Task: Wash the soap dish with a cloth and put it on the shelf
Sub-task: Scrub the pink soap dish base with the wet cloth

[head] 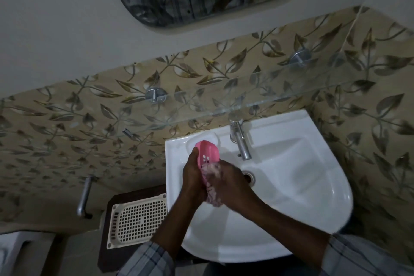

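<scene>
At the lower left of the frame a cream slotted tray (139, 219) lies beside the sink, apart from the work. In the middle, the left hand (193, 182) is wrapped round the lower end of the pink soap dish (207, 152), fingers curled on it. The dish is thus held tilted over the basin, probably so that drips are caught there. A crumpled cloth (214, 184) is gripped in the fingers of the right hand (233, 184) and pressed against the dish, which is judged to be mid-scrub. Further right, the tap (240, 139) stands at the back of the white sink (324, 186). The glass shelf (224, 105), across the frame above, is not yet used.
</scene>
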Demonstrator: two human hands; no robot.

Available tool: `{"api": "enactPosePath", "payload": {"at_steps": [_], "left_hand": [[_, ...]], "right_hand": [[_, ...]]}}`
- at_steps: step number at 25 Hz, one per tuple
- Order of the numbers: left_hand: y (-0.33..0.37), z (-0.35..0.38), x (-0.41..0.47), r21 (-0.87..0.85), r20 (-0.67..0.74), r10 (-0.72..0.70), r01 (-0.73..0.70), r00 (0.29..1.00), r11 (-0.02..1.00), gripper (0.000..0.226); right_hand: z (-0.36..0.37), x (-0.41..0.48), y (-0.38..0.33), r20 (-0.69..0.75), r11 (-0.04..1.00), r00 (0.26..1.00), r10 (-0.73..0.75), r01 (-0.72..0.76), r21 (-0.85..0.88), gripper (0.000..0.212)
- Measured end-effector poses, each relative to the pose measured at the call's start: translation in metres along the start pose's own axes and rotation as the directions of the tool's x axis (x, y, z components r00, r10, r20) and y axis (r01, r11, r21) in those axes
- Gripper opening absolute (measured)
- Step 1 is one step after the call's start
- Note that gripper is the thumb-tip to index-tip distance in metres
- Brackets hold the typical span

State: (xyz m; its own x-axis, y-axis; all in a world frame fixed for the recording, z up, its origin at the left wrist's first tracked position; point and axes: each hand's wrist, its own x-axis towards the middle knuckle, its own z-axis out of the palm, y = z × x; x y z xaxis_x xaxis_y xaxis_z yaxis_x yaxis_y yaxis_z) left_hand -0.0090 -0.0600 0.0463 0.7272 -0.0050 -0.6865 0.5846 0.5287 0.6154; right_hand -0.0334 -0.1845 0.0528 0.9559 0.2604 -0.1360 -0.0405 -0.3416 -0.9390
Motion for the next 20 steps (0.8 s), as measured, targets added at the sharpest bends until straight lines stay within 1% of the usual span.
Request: {"api": "enactPosePath", "payload": {"at_steps": [1,2,3,4,5,6,7,8,9,10,11,12,13,14,15,16,17,18,19,20], "left_hand": [[0.008,-0.003,0.000,0.011,0.025,-0.038,0.038,0.999,0.999,0.056],[0.017,-0.005,0.002,0.047,0.042,-0.087,0.085,0.995,0.995,0.057],[0.022,-0.007,0.002,0.075,0.049,-0.128,0.124,0.991,0.989,0.058],[0.021,-0.006,0.004,0.083,0.046,-0.125,0.121,0.991,0.989,0.060],[0.016,-0.005,0.004,0.070,0.023,-0.081,0.079,0.996,0.994,0.060],[0.007,-0.004,0.005,0.084,-0.015,0.005,-0.004,1.000,0.996,0.058],[-0.003,-0.003,0.006,0.124,-0.039,0.106,-0.101,0.994,0.987,0.054],[-0.013,-0.003,0.004,0.155,-0.013,0.200,-0.196,0.980,0.968,0.053],[-0.022,-0.003,0.001,0.170,0.062,0.290,-0.296,0.955,0.940,0.054],[-0.030,-0.004,-0.002,0.137,0.148,0.355,-0.375,0.923,0.917,0.055],[-0.033,-0.003,-0.005,0.122,0.190,0.417,-0.442,0.889,0.888,0.059],[-0.036,-0.004,-0.004,0.148,0.219,0.480,-0.515,0.850,0.844,0.067],[-0.037,-0.006,-0.003,0.227,0.233,0.538,-0.583,0.810,0.780,0.076],[-0.037,-0.007,-0.004,0.322,0.237,0.588,-0.633,0.774,0.704,0.080],[-0.037,-0.008,-0.005,0.402,0.262,0.623,-0.670,0.737,0.624,0.078],[-0.036,-0.012,-0.004,0.478,0.312,0.645,-0.702,0.698,0.528,0.074],[-0.035,-0.017,-0.004,0.552,0.382,0.649,-0.726,0.658,0.411,0.073],[-0.035,-0.023,-0.004,0.603,0.454,0.624,-0.735,0.636,0.310,0.076],[-0.034,-0.030,-0.005,0.608,0.484,0.602,-0.739,0.635,0.290,0.082],[-0.030,-0.036,-0.007,0.549,0.462,0.586,-0.734,0.666,0.400,0.086]], "right_hand": [[-0.005,-0.003,0.004,0.113,0.945,0.972,-0.205,0.227,-0.235,0.023],[-0.013,-0.004,0.011,0.252,0.782,0.885,-0.391,0.464,-0.416,0.033],[-0.021,-0.003,0.018,0.343,0.622,0.798,-0.496,0.602,-0.500,0.038],[-0.025,-0.001,0.024,0.341,0.568,0.762,-0.551,0.642,-0.516,0.039],[-0.021,-0.004,0.025,0.262,0.644,0.797,-0.544,0.597,-0.479,0.035],[-0.014,-0.007,0.019,0.127,0.792,0.876,-0.465,0.475,-0.384,0.028],[-0.009,-0.007,0.007,0.018,0.944,0.967,-0.255,0.253,-0.209,0.020],[-0.006,-0.004,-0.005,0.025,1.000,1.000,-0.001,0.000,0.016,0.015],[-0.007,0.001,-0.012,0.093,0.946,0.975,0.200,-0.217,0.241,0.014],[-0.013,0.007,-0.018,0.151,0.849,0.938,0.311,-0.345,0.401,0.013],[-0.023,0.013,-0.025,0.178,0.768,0.917,0.357,-0.397,0.502,0.013],[-0.032,0.017,-0.033,0.170,0.730,0.912,0.374,-0.403,0.553,0.014],[-0.038,0.019,-0.039,0.152,0.714,0.920,0.362,-0.379,0.589,0.018],[-0.041,0.020,-0.042,0.137,0.728,0.936,0.325,-0.340,0.595,0.023],[-0.040,0.017,-0.043,0.123,0.764,0.954,0.274,-0.293,0.575,0.029],[-0.036,0.013,-0.045,0.101,0.816,0.966,0.238,-0.256,0.519,0.036],[-0.032,0.009,-0.043,0.057,0.865,0.971,0.234,-0.234,0.444,0.043],[-0.030,0.008,-0.039,-0.011,0.899,0.973,0.232,-0.211,0.383,0.043],[-0.032,0.008,-0.034,-0.076,0.926,0.974,0.211,-0.174,0.335,0.038],[-0.036,0.007,-0.030,-0.120,0.956,0.983,0.137,-0.099,0.277,0.030]]}}
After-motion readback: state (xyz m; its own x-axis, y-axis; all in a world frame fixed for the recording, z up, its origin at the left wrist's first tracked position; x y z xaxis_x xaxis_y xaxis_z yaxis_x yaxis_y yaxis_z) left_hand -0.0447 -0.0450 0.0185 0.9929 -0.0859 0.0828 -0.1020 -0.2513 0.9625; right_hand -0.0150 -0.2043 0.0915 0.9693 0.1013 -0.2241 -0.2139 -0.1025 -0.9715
